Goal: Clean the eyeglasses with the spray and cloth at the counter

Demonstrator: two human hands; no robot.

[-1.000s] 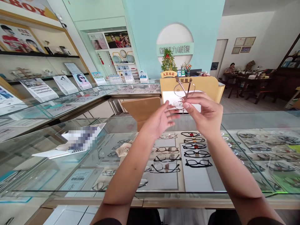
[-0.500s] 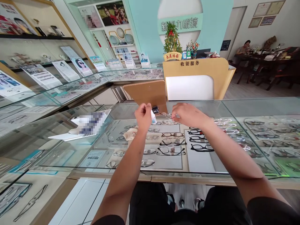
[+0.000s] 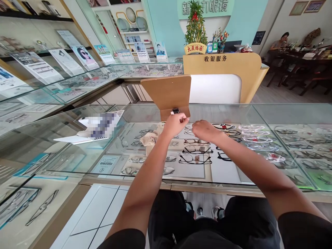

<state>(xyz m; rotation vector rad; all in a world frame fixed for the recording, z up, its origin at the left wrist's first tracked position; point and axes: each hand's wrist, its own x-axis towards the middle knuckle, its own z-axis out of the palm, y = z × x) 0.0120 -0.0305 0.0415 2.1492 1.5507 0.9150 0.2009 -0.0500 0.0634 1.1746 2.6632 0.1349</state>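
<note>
Both my hands rest low over the glass counter top point(image 3: 233, 114). My left hand point(image 3: 176, 124) is closed around a small white bottle with a black cap point(image 3: 174, 111), whose top pokes out above my fingers. My right hand point(image 3: 204, 130) is curled shut just to the right of it, pinching a thin metal pair of glasses point(image 3: 188, 127). The hand hides most of the frame. The two hands are a few centimetres apart. Under the glass beneath them lie rows of spectacle frames point(image 3: 195, 158) on white trays.
A wooden stand point(image 3: 168, 93) rises just behind my hands. A blurred paper sheet point(image 3: 98, 128) and a beige cloth point(image 3: 151, 137) lie to the left. A yellow cashier desk point(image 3: 225, 69) with a potted plant point(image 3: 195, 31) stands beyond. A person point(image 3: 280, 41) sits at a far table.
My right hand has lowered the glasses from eye height to the counter. My left hand picked up the small bottle. My view has tipped downward.
</note>
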